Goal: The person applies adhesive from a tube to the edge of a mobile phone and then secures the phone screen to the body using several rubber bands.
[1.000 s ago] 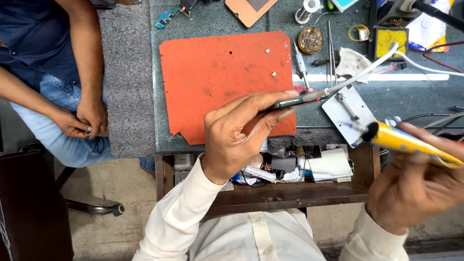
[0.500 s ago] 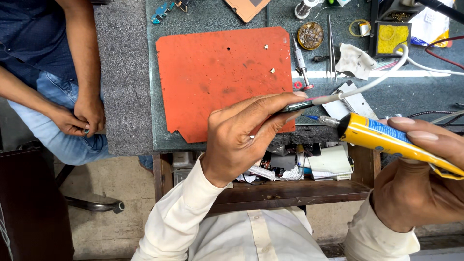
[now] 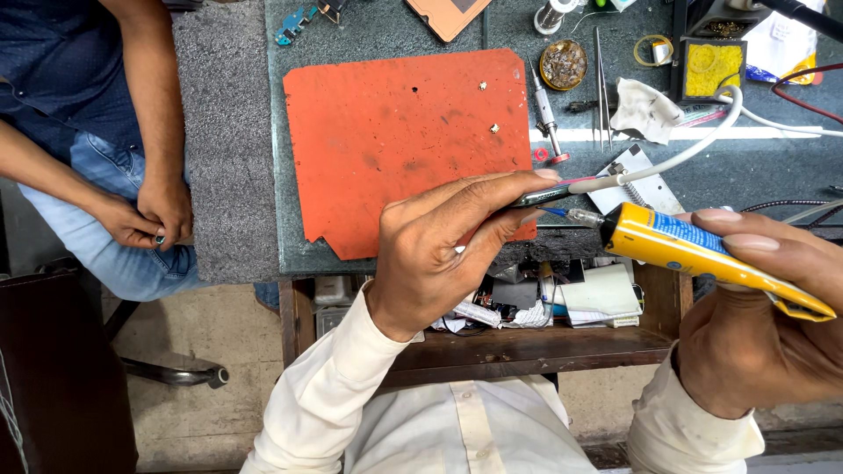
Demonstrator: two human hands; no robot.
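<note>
- The left hand [image 3: 439, 254] gripped a slim corded tool [image 3: 562, 189] over the worktop's [image 3: 378, 26] near edge.
- The right hand [image 3: 764, 325] clamped a yellow tube [image 3: 694, 250], its nozzle just beside the tool.
- An orange mat [image 3: 395, 140] lay beyond the hands.

my shirt [image 3: 457, 430]: cream, buttoned front | my sleeves: long, cuffs at wrists | my left hand [image 3: 439, 254], my right hand [image 3: 764, 325]: bare

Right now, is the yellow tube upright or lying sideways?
Sideways: the yellow tube lies almost level in the right hand, nozzle pointing left.
</note>
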